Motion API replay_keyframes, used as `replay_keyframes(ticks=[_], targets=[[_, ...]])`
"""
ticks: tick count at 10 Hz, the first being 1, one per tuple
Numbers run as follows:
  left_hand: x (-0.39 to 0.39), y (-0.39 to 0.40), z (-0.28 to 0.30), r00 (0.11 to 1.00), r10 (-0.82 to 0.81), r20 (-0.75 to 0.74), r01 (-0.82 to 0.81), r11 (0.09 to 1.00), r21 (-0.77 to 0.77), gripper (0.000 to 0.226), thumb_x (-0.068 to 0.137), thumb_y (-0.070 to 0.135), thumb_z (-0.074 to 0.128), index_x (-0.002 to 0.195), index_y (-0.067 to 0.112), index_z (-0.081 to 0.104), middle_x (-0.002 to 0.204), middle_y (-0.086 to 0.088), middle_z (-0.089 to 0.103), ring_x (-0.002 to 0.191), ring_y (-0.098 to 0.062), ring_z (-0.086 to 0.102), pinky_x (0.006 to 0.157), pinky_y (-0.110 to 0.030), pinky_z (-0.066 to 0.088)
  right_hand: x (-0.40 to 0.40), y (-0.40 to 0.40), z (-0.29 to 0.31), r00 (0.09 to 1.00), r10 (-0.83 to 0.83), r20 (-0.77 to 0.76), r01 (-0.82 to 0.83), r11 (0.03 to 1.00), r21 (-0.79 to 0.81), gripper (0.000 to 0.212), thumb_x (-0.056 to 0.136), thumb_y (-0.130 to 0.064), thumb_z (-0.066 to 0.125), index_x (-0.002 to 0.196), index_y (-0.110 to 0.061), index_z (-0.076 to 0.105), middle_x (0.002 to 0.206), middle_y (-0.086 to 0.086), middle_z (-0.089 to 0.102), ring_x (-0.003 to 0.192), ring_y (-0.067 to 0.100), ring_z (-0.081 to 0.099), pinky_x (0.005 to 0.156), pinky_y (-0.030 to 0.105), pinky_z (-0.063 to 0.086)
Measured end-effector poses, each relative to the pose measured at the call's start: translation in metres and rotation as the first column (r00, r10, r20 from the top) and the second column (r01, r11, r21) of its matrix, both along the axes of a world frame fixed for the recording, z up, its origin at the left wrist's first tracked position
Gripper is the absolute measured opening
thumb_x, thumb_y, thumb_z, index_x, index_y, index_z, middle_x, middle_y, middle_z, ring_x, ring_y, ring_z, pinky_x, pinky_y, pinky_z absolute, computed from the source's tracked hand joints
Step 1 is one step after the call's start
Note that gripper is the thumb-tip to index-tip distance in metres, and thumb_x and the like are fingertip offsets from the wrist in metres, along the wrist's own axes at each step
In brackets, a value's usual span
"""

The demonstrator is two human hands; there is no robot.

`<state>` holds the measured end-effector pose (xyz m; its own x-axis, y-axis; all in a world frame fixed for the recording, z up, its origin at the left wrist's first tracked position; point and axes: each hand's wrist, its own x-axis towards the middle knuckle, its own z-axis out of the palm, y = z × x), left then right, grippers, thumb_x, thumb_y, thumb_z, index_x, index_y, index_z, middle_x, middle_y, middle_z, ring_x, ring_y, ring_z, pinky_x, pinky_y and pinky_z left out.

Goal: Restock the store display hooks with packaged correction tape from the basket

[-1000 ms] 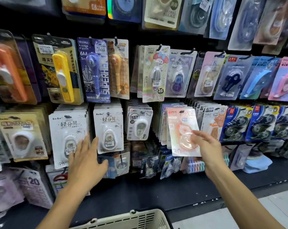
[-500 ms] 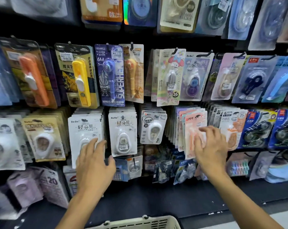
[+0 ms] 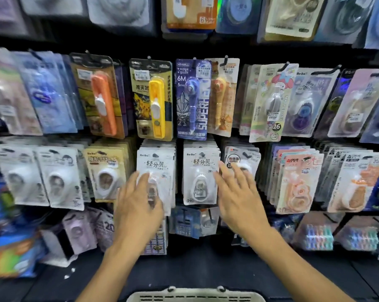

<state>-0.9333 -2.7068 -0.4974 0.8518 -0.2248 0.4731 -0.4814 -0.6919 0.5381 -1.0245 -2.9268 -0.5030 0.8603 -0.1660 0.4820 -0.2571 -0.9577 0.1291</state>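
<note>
Centre of the frame: I see both forearms reach up from the lower edge toward the middle row of hanging cards. My left hand [image 3: 138, 203] lies flat, fingers straight and slightly spread, its fingertips resting on the front white blister card of correction tape [image 3: 157, 168] at centre; it pinches nothing. My right hand [image 3: 236, 199] is likewise spread and holds nothing, fingers extended up and left, its tips at the seam between the second white blister card [image 3: 200, 171] and the smaller white card with a red logo [image 3: 242, 158]; motion blur keeps me from telling whether they touch.

Right of centre hangs the peach-pink correction tape card [image 3: 297, 186], foremost of its stack on a hook, well apart from either hand.

Bottom centre, only the rim of the beige slotted plastic basket [image 3: 195, 296] shows, with a bare dark shelf ledge [image 3: 206, 269] between it and the lowest packs.

Counts: two hands, one basket, two matching white cards fronting adjacent stacks.
</note>
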Motion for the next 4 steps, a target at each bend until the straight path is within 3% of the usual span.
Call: replay_keyframes(ticks=[1,2,3,4], targets=[[0.021,0.027,0.001,0.979,0.2,-0.05,-0.197,0.978,0.065,0.084,0.092,0.032,0.061,0.16,0.014,0.016,0.17,-0.008,0.009,0.156,-0.028,0.01,0.126,-0.05,0.013,0.013,0.027,-0.017,0.984,0.158,-0.086,-0.167,0.98,-0.107,0.058,0.088,-0.023,0.05,0.144,-0.012,0.054,0.161,0.007,0.036,0.146,0.034,0.038,0.115,0.053,0.038],[0.048,0.058,0.0,0.978,0.086,-0.192,-0.07,0.994,0.087,0.092,0.093,0.028,0.061,0.163,0.017,0.002,0.171,0.002,-0.008,0.157,-0.023,0.006,0.126,-0.048,0.018,0.032,0.029,-0.024,0.97,0.068,-0.232,-0.07,0.998,0.001,0.07,0.099,-0.029,0.04,0.162,-0.015,0.011,0.162,-0.005,-0.028,0.156,0.028,-0.008,0.124,0.049,0.003],[0.054,0.071,0.0,0.975,-0.003,-0.222,0.022,0.996,0.084,0.093,0.092,0.024,0.064,0.163,0.021,0.003,0.17,0.008,-0.006,0.157,-0.021,0.008,0.125,-0.045,0.02,0.035,0.028,-0.023,0.958,0.048,-0.283,-0.049,0.999,0.004,0.074,0.101,-0.032,0.038,0.161,-0.018,-0.002,0.157,-0.008,-0.039,0.154,0.026,-0.018,0.124,0.046,-0.004],[0.054,0.078,0.007,0.983,-0.059,-0.175,0.041,0.994,-0.104,0.083,0.09,0.023,0.068,0.161,0.025,0.023,0.169,0.003,0.018,0.153,-0.016,0.021,0.123,-0.041,0.025,0.026,0.032,-0.011,0.956,0.124,-0.265,-0.1,0.99,0.1,0.07,0.101,-0.033,0.043,0.161,-0.024,0.007,0.166,-0.008,-0.023,0.156,0.023,-0.013,0.125,0.042,-0.001]])
